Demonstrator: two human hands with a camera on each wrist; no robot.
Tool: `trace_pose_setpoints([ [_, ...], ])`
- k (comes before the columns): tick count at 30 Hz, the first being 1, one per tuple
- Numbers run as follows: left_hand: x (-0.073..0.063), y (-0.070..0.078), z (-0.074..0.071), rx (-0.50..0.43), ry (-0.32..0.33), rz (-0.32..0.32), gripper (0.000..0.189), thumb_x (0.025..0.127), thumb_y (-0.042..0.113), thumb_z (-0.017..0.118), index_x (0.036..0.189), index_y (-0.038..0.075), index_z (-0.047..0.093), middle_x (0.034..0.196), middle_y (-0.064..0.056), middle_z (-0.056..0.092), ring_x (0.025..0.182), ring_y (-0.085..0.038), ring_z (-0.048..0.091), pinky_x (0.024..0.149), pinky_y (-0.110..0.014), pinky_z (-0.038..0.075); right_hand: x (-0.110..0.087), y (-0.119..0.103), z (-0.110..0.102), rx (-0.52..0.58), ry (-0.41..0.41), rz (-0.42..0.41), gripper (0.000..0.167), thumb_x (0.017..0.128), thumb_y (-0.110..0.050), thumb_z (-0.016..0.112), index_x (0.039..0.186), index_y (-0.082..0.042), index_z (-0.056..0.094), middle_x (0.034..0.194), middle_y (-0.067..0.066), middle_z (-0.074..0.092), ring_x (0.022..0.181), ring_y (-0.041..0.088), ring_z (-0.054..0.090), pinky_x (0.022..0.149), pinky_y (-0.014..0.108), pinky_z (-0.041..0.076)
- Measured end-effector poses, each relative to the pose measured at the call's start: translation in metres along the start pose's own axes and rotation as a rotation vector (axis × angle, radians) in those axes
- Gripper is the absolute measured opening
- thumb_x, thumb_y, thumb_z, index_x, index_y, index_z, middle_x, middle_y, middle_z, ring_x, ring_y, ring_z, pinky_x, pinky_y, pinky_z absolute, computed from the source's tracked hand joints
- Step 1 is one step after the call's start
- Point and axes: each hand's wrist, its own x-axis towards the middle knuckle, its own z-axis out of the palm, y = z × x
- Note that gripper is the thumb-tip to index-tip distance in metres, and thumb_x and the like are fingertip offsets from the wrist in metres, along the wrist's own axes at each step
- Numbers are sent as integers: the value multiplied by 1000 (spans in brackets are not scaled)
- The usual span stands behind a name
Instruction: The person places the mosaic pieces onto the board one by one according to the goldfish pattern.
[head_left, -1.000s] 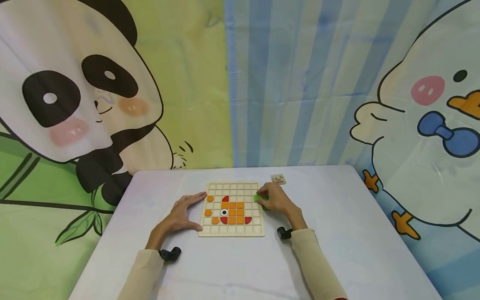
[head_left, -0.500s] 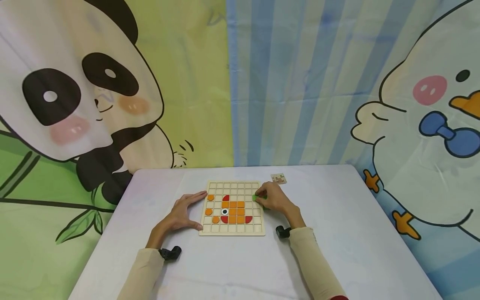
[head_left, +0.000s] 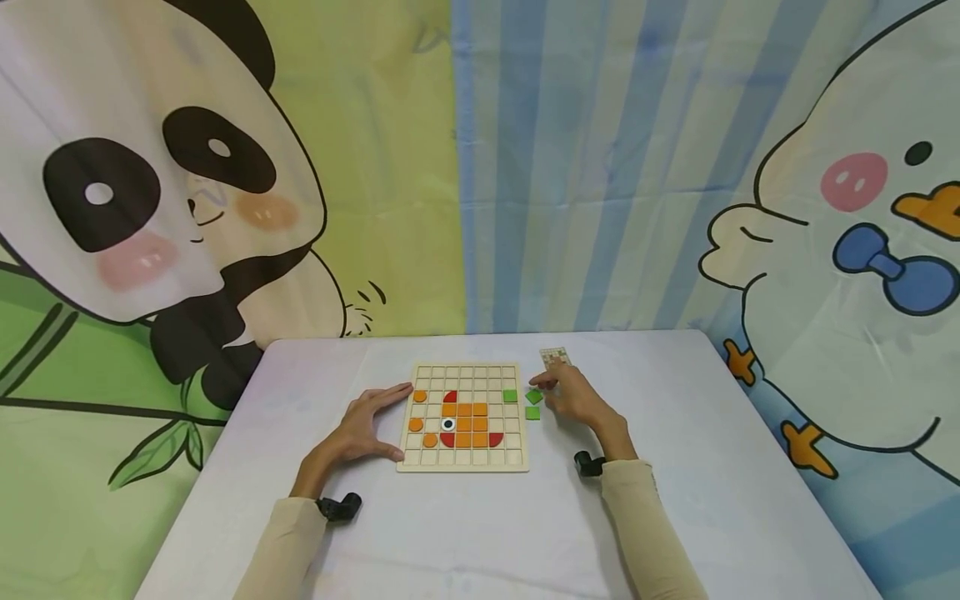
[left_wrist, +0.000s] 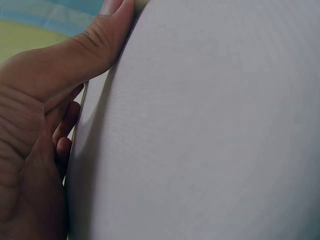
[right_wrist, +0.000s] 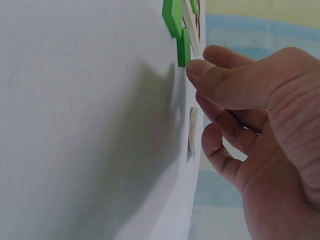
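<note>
A pale grid board lies on the table, bearing orange square tiles, red rounded pieces, a white eye disc and orange round discs. One green square tile sits in a cell near its right edge. My left hand spreads thumb and fingers against the board's left side. My right hand hovers off the right edge, fingers bent and apart, holding nothing. Its thumb tip is right by a green tile in the right wrist view; another green tile lies beside that.
A small printed card lies behind the right hand, partly covered by it. The white table reaches back to a curtain with cartoon animals. A black wrist camera hangs at the right wrist.
The right hand has let go of a green tile in the board's right part and moved right, uncovering the loose green tiles beside the board. The left hand has stayed in place.
</note>
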Motion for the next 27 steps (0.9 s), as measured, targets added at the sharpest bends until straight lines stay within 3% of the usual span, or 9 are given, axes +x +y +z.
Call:
trace_pose_setpoints([
  [4, 0, 0, -1, -10, 1, -11, 126, 58, 42, 109, 166, 19, 49, 176, -4, 44, 151, -40, 43, 120, -66, 28, 1, 2, 1, 29, -36, 15, 41, 90, 17, 72, 126, -1, 80, 107, 10, 81, 97, 25, 70, 100, 54, 57],
  [7, 0, 1, -1, -8, -5, -16, 126, 58, 42, 109, 166, 20, 48, 176, -3, 43, 151, -40, 42, 121, -67, 28, 2, 3, 3, 52, -46, 23, 39, 90, 17, 72, 123, -1, 82, 111, 11, 83, 102, 28, 73, 117, 57, 49],
  [10, -1, 1, -1, -3, -8, -18, 126, 59, 43, 108, 167, 20, 48, 176, -3, 43, 152, -40, 42, 121, -68, 28, 1, 5, 6, 55, -36, 36, 34, 89, 15, 75, 118, -1, 84, 113, 10, 84, 106, 29, 76, 121, 57, 47],
  [12, -1, 2, -1, -5, -6, -21, 126, 58, 42, 109, 166, 20, 48, 176, -3, 43, 152, -40, 42, 121, -68, 28, 1, 6, 7, 54, -24, 46, 31, 89, 14, 77, 115, -3, 84, 110, 8, 85, 105, 28, 76, 117, 55, 50],
  [14, -2, 3, -1, -8, -2, -20, 126, 58, 42, 109, 166, 19, 48, 176, -4, 44, 151, -40, 43, 121, -68, 28, 0, 6, 8, 46, -10, 58, 29, 89, 11, 79, 113, -4, 85, 107, 6, 85, 100, 25, 75, 104, 52, 57],
  [18, -2, 4, -1, -10, -2, -19, 126, 58, 41, 109, 166, 18, 48, 176, -5, 44, 152, -41, 42, 122, -69, 27, -1, 9, 7, 27, -7, 81, 26, 89, 7, 83, 112, -5, 85, 102, 4, 83, 93, 19, 71, 94, 47, 58],
  [27, -3, 5, -1, -19, 3, -6, 125, 58, 40, 109, 166, 17, 49, 175, -6, 44, 150, -41, 43, 119, -68, 29, -4, 11, 6, 29, -4, 96, 23, 89, 1, 86, 111, -3, 84, 102, 7, 82, 92, 19, 71, 93, 46, 58],
])
